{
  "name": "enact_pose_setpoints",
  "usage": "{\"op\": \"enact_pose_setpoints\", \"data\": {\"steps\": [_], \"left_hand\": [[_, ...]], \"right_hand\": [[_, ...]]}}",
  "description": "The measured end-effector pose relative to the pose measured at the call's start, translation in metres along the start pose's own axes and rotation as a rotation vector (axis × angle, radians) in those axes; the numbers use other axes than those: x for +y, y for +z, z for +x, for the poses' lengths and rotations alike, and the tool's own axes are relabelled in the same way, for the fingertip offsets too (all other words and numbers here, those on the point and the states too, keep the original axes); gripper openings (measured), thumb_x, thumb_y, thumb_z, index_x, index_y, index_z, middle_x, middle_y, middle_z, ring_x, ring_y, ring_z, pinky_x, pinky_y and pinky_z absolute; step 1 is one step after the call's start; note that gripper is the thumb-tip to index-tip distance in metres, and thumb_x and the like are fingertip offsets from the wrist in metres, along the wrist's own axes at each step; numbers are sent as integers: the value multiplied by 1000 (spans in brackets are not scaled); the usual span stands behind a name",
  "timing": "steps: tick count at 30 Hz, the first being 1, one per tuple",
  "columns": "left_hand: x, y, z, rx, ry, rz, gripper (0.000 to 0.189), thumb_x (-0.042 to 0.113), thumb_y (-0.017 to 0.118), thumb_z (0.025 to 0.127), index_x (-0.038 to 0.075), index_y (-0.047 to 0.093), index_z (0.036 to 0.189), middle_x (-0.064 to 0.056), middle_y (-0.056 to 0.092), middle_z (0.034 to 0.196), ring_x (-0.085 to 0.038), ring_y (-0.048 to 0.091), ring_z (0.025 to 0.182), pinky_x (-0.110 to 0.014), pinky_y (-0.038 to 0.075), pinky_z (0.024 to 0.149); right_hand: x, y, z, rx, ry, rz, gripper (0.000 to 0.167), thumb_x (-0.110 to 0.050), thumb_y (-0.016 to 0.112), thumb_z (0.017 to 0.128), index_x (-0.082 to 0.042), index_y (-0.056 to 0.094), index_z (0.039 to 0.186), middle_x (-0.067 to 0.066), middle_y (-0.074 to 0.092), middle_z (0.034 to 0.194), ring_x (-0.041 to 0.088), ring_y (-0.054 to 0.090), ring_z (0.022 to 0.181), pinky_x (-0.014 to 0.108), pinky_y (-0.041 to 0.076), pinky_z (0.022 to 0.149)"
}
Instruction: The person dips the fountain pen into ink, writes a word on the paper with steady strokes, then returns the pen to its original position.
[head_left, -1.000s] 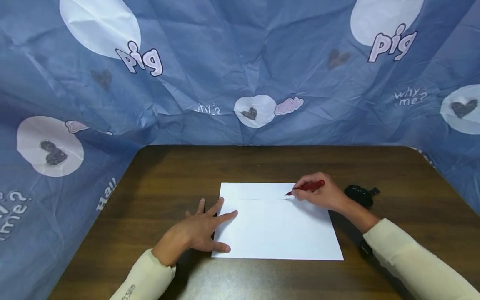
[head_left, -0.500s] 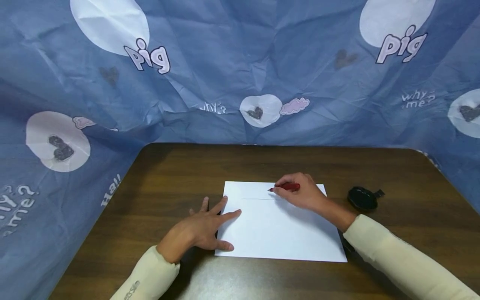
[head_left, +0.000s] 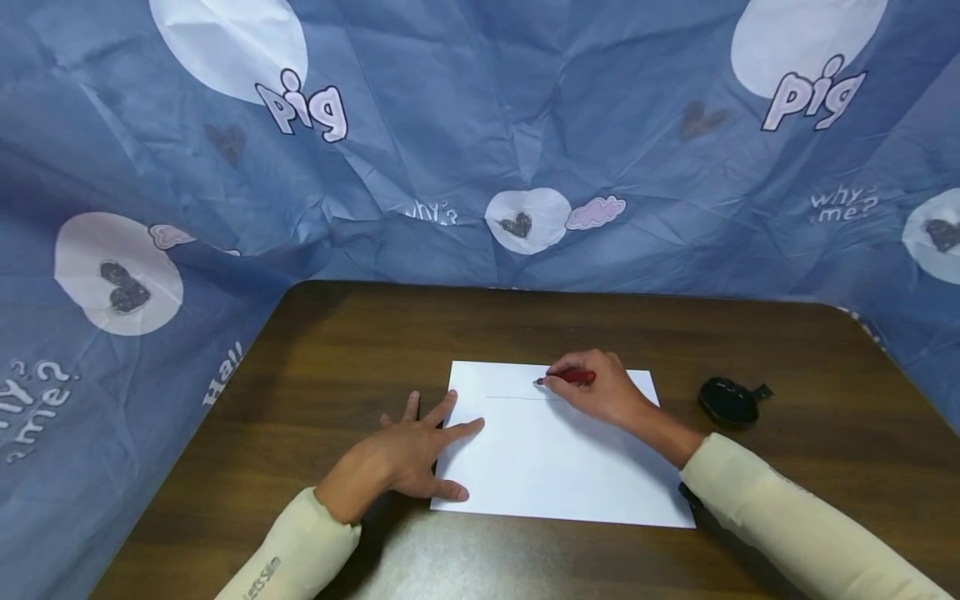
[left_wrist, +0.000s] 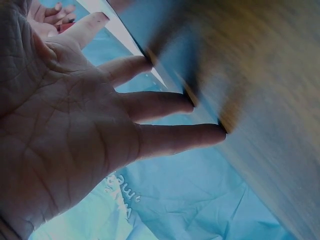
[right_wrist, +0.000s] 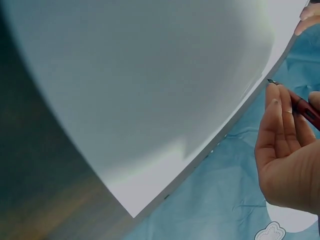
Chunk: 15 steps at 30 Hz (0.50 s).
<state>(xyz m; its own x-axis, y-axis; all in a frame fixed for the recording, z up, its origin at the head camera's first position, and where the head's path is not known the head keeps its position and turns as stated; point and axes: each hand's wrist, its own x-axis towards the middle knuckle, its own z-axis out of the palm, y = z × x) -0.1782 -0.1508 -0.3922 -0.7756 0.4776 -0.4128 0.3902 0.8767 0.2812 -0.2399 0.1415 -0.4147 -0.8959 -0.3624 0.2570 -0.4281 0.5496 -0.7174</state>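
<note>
A white sheet of paper (head_left: 555,475) lies on the brown table, with one thin straight line (head_left: 517,397) drawn across its upper part. My right hand (head_left: 596,393) pinches a red fountain pen (head_left: 579,377) between thumb and fingers. Its nib points left, close over the paper just above the line; the nib also shows in the right wrist view, where the pen (right_wrist: 306,109) is partly hidden by the hand. With fingers spread, my left hand (head_left: 411,458) rests at the sheet's left edge, thumb and index finger on the paper, the other fingers toward the table.
A small black oval object (head_left: 727,402) with a tab sits on the table (head_left: 360,333) right of the paper. Something dark (head_left: 690,495) peeks out beneath the right sleeve (head_left: 780,508). A blue patterned cloth (head_left: 450,108) hangs behind the table and along its left side.
My right hand has moved left with the pen, from near the line's right end to above its middle, and shifts little over the last half second. The left hand stays put.
</note>
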Motion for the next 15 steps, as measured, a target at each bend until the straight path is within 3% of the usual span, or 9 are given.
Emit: {"op": "enact_pose_setpoints", "data": {"steps": [15], "left_hand": [[-1,1,0,-2,8,-14,85,58,74,83,40,34,155,-9,6,167,-59,2,143,-84,17,97]], "right_hand": [[0,2,-1,12,-2,-27,9,-15,77,89,-9,78,95,-1,74,90,12,69,80,29,55,70]]}}
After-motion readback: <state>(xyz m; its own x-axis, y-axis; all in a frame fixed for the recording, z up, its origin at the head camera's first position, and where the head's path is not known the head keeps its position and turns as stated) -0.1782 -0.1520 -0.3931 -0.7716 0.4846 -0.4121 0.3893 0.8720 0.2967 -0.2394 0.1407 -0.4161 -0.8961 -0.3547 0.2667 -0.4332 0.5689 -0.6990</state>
